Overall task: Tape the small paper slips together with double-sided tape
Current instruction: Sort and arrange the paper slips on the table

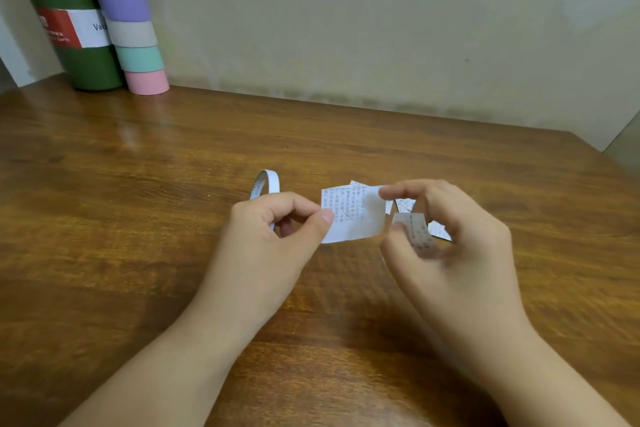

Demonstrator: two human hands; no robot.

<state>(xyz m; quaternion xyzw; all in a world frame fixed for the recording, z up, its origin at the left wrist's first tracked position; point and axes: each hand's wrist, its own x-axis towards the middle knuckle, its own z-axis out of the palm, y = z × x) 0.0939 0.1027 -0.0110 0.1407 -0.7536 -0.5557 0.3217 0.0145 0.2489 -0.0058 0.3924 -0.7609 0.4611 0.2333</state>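
Glossy wooden table (138, 201), rectangular printed slip (349, 215)

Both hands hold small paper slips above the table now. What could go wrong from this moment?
The right hand grips a second slip while also touching the bigger slip that the left hand pinches, so the slips may join crooked. The loose slips beneath could stick too.

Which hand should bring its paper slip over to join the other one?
Right, probably. The right hand pinches the smaller slip beside the larger slip, which the left hand holds by its edge.
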